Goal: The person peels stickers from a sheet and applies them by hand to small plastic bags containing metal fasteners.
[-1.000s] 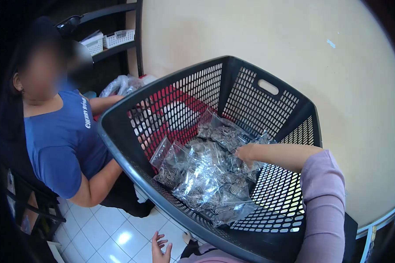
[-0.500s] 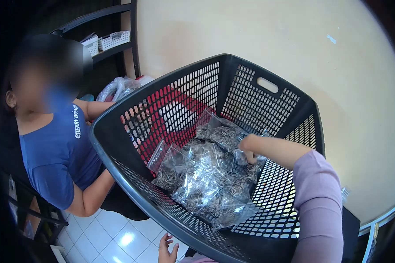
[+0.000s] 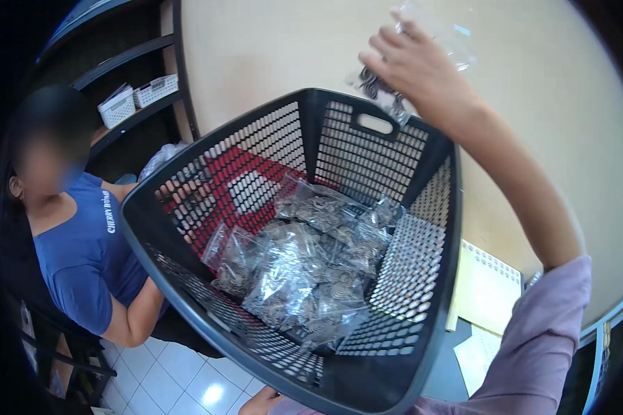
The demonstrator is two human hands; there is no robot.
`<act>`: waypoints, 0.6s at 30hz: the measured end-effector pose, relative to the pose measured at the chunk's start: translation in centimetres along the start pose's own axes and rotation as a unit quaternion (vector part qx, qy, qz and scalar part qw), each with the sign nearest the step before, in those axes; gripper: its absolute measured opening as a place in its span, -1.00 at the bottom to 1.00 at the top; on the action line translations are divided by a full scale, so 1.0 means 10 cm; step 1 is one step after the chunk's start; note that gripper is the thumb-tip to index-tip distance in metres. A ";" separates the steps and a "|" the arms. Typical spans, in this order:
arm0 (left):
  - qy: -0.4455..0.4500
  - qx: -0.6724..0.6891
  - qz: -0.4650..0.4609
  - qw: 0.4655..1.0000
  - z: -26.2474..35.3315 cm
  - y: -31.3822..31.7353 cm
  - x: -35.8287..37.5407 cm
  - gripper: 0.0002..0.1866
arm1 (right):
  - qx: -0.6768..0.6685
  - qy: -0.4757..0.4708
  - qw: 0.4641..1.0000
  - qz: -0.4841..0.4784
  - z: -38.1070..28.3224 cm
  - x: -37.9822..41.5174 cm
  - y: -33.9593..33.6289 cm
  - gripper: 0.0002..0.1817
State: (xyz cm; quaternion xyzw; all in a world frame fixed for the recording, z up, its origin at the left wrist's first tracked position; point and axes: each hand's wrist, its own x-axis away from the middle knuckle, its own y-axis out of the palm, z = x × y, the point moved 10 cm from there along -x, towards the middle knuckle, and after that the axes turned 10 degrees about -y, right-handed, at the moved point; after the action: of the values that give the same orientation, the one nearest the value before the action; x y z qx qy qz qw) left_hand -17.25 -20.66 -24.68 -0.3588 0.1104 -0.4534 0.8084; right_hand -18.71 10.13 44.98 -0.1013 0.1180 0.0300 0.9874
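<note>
A large black plastic basket (image 3: 221, 318) with slotted walls stands tilted in front of me. Inside lie several clear plastic bags (image 3: 304, 270) filled with dark grey, spiral-patterned pieces. Above the basket's far rim, my right hand (image 3: 419, 66) is closed on another clear bag of dark coiled pieces (image 3: 375, 84), which hangs below and beside the fingers. Only a small part of my left hand (image 3: 259, 401) shows at the bottom edge, beside the near rim; its fingers are hidden.
A person in a blue shirt (image 3: 83, 270) stands at the left, close to the basket. Behind them, dark shelves (image 3: 135, 59) hold white bins (image 3: 156, 90). Yellowish papers (image 3: 488, 287) lie to the right of the basket, near the wall (image 3: 533, 138).
My right hand has risen out of the basket, up and away past its far rim, with a bag in it. My left hand has dropped mostly out of view. The view has shifted.
</note>
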 end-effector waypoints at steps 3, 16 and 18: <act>-0.016 0.330 -0.353 0.875 2.00 -0.89 0.08 -0.48 | 0.076 0.002 0.995 -0.071 0.27 0.64 -0.28 -0.60; 0.130 0.387 -0.412 0.815 4.48 -0.10 -0.21 -0.45 | -0.209 -0.157 0.959 -0.110 -1.46 3.38 -0.11 -0.59; 0.209 0.380 -0.373 0.820 4.93 0.07 -0.33 -0.28 | -0.243 -0.172 0.950 -0.096 -1.73 3.52 -0.16 -0.60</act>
State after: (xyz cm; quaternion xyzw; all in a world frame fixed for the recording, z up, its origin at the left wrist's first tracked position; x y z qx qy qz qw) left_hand 6.21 5.93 9.78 0.0668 -0.0464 -0.7904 0.6071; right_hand 11.64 6.25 20.39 -0.3425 -0.0743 -0.0207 0.9364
